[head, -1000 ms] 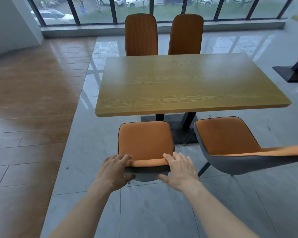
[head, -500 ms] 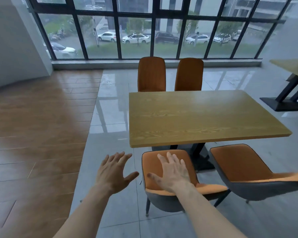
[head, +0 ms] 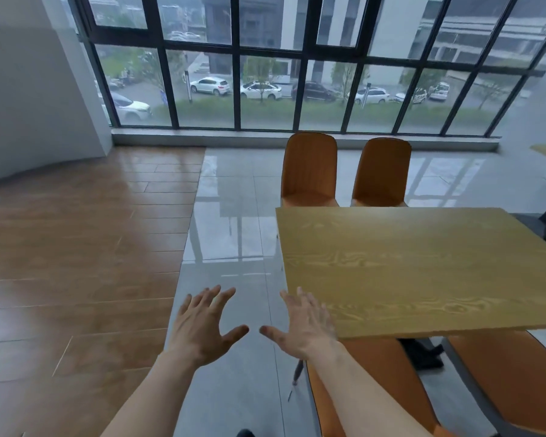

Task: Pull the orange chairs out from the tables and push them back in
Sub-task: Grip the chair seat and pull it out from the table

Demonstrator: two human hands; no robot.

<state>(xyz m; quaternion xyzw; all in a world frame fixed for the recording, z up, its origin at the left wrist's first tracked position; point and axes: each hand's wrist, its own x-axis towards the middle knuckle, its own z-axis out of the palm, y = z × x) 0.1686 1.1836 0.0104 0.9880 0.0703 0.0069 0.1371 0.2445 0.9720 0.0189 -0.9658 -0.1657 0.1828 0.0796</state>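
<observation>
Orange chairs (head: 375, 383) sit just right of both hands, left (head: 202, 329) and right (head: 303, 328), spread wide, holding nothing; grip each backrest squarely before sliding it under the tabletop (head: 423, 266).

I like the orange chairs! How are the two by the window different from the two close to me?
The window chairs face the camera, showing tall upright backs beyond the table. The near chairs show mostly their seats, partly tucked under the table's near edge. The near ones also show dark grey edging; the window ones show only orange. All four are orange, in side-by-side pairs.
</observation>
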